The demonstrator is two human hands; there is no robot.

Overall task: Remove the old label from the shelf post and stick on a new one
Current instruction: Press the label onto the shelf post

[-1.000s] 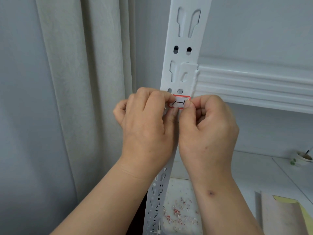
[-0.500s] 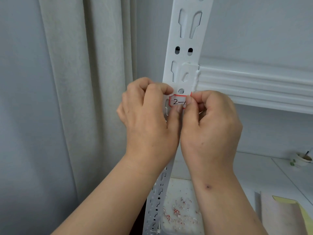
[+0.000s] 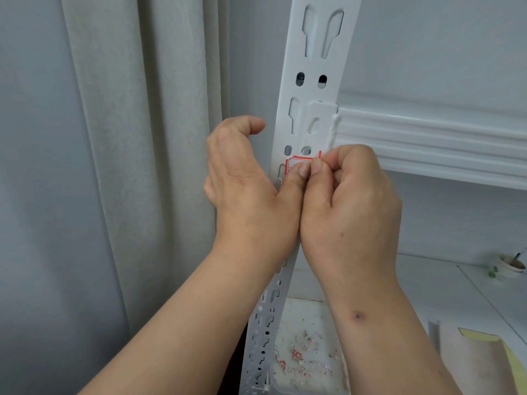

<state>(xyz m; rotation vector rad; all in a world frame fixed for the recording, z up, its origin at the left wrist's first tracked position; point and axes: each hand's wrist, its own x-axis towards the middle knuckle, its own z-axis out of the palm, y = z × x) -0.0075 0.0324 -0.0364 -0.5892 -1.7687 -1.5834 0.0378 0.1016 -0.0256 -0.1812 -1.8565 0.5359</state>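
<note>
pressing your left thumb on the label [image 3: 296, 162] steadies it against the shelf post [image 3: 310, 115], left hand [image 3: 242, 178] otherwise loosely spread, holding nothing, while your right hand [image 3: 353, 195] curls, fingers [image 3: 316, 166] pinching its right edge (likely peeling); label sits just above both thumbs.

White slotted post [image 3: 313, 67], red-bordered white label [image 3: 299, 161], pale grey-beige curtain [image 3: 128, 138], red-white scraps [image 3: 302, 357].
</note>
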